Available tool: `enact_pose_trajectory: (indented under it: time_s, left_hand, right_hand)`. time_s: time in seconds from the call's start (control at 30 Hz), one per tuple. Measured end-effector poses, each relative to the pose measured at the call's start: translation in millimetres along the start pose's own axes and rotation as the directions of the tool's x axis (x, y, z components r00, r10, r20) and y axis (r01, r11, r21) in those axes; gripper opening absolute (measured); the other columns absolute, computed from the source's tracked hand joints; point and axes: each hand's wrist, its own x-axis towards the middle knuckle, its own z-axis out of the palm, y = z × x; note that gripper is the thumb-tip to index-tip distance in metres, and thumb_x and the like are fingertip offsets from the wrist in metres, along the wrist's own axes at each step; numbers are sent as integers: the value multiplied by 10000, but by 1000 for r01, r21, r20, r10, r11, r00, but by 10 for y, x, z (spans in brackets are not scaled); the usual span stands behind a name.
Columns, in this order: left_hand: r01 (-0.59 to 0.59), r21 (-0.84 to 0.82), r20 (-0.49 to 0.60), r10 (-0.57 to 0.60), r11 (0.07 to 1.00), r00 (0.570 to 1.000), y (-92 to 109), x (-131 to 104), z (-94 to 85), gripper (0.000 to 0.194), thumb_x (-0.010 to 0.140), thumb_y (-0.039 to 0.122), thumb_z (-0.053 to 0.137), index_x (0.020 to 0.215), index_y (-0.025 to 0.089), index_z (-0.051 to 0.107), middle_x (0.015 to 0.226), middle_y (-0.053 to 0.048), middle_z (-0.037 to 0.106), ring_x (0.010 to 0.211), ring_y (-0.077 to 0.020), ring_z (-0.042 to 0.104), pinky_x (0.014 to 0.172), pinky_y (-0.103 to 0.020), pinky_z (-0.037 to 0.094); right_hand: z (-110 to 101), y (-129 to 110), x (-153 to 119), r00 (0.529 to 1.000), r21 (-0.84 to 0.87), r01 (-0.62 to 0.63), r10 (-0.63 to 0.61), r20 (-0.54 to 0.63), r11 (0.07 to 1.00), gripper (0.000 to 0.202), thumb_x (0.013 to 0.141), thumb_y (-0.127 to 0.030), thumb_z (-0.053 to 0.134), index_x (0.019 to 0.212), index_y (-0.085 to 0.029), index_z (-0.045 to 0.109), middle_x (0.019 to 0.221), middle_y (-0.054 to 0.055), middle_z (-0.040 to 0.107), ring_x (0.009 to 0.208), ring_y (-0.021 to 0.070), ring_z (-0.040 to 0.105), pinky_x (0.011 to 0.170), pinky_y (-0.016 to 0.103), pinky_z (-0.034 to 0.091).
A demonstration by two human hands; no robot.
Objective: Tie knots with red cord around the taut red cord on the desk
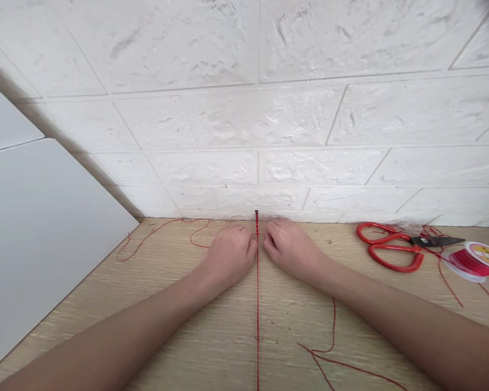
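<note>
A red cord [258, 315] runs straight down the middle of the wooden table, from a small dark holder [256, 212] at the foot of the wall to the lower edge of the view. Near the holder the cord is thicker and knotted. On the left side of the knotted part, my left hand [233, 253] is closed on a thin red thread. My right hand [289, 247] is closed on the other side, with a short bit of thread running into its fingers. Both hands are close to the cord, a small gap apart.
Red-handled scissors [395, 247] lie at the right beside a spool of red thread [478, 260]. Loose red threads [350, 364] lie at the lower right, another [146, 237] at the left. A white board [52, 233] stands left; a white brick-patterned wall [261, 119] rises behind.
</note>
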Motion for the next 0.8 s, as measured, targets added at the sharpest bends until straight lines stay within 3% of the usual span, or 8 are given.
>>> enact_pose_trajectory:
  time_s: [0.8]
  left_hand:
    - [17,-12,-21,-17,1000,1000,-20,6,44,274,907,136,438,651,192,517,717,-53,616,696,-197,556,662,-337,411]
  right_hand:
    - [2,-7,0,1000,-10,-25,25,2,1000,188,915,-136,448,782,-175,576,799,84,643,779,225,556,742,354,400]
